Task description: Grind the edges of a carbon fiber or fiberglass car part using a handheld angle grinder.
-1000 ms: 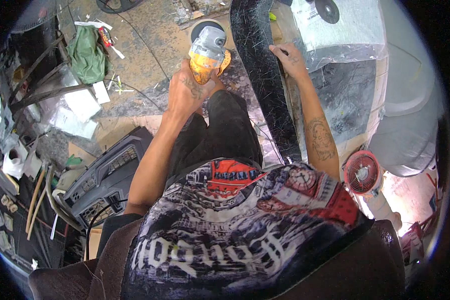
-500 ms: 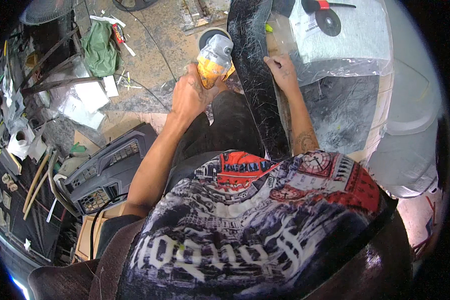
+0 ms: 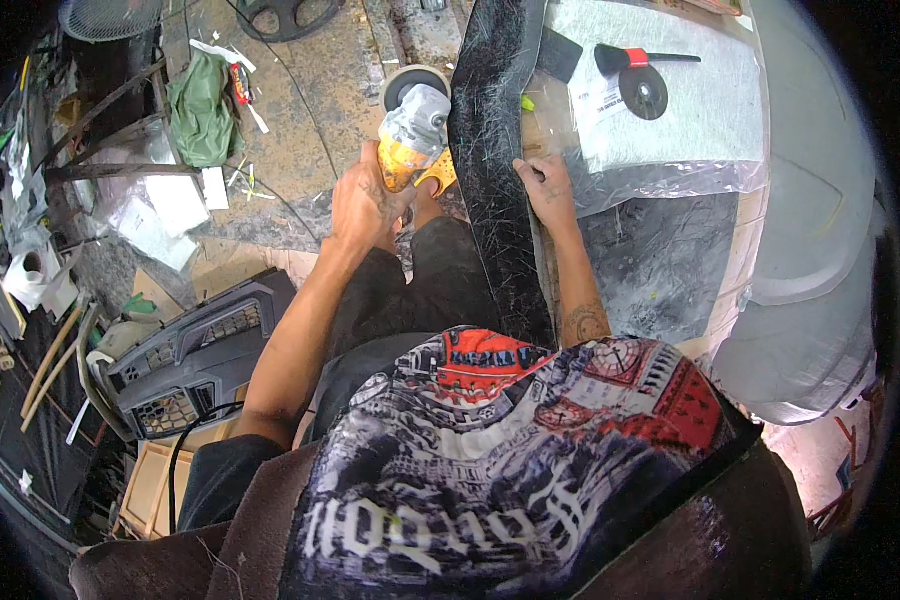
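Note:
My left hand (image 3: 363, 205) grips an angle grinder (image 3: 407, 150) with a yellow body and a grey head. Its round disc (image 3: 417, 88) sits at the far end, close against the left edge of a long black fibreglass-like panel (image 3: 498, 120). White scratches and strands mark the panel's dark surface. On the panel's right edge rests my right hand (image 3: 550, 190), thumb and fingers closed on the rim; the far side of the grip is hidden. A yellow sandal (image 3: 440, 172) on my foot shows beside the grinder.
To the right, a bench (image 3: 660, 240) carries a pale fibre sheet (image 3: 620, 130), a red-and-black brush (image 3: 645, 58) and a black disc (image 3: 643, 93). A green cloth (image 3: 202, 110) and a cable (image 3: 305, 110) lie on the floor. Left of me is a dark grille-like part (image 3: 205, 350).
Both hands, the grinder and the panel appear slightly further left in the picture as the view shifts. The grinder's disc shows more fully; both grips stay the same.

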The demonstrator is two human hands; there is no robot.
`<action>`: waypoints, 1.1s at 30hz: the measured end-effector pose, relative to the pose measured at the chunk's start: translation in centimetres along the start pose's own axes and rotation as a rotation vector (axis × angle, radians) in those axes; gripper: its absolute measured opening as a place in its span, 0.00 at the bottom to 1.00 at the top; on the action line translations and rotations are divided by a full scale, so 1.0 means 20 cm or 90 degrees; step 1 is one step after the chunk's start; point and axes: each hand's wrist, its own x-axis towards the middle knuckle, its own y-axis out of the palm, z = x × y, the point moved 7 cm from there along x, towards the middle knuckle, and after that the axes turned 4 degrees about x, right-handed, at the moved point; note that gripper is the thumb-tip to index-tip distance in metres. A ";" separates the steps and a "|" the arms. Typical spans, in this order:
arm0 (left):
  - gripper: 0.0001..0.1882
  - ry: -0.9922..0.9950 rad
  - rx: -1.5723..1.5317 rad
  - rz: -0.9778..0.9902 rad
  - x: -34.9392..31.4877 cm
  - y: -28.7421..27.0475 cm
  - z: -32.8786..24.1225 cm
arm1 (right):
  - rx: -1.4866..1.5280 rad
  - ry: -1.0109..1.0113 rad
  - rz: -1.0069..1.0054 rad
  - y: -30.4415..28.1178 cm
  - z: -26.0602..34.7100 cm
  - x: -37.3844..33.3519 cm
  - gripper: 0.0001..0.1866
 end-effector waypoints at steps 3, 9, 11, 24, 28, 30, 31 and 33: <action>0.29 0.069 0.006 -0.012 0.03 -0.01 0.01 | 0.013 -0.006 -0.015 0.00 -0.01 0.00 0.16; 0.31 0.059 0.097 0.016 0.07 -0.05 0.01 | 0.018 0.001 -0.007 0.01 -0.01 0.00 0.16; 0.31 0.074 0.106 0.020 0.08 -0.07 -0.01 | 0.022 0.005 -0.008 0.01 -0.02 0.00 0.16; 0.31 0.129 0.194 0.030 0.13 -0.12 -0.11 | 0.022 0.022 0.002 0.02 0.00 0.00 0.15; 0.31 0.146 0.185 0.021 0.16 -0.14 -0.14 | 0.041 0.043 0.002 0.01 0.01 -0.01 0.15; 0.29 0.176 0.187 0.004 0.17 -0.17 -0.19 | 0.036 0.035 -0.002 -0.01 0.02 -0.02 0.14; 0.29 0.174 0.190 0.002 0.18 -0.18 -0.19 | 0.034 0.022 0.002 0.00 0.03 -0.02 0.14; 0.29 0.161 0.202 -0.004 0.22 -0.19 -0.18 | 0.038 0.010 -0.001 0.01 0.05 -0.01 0.14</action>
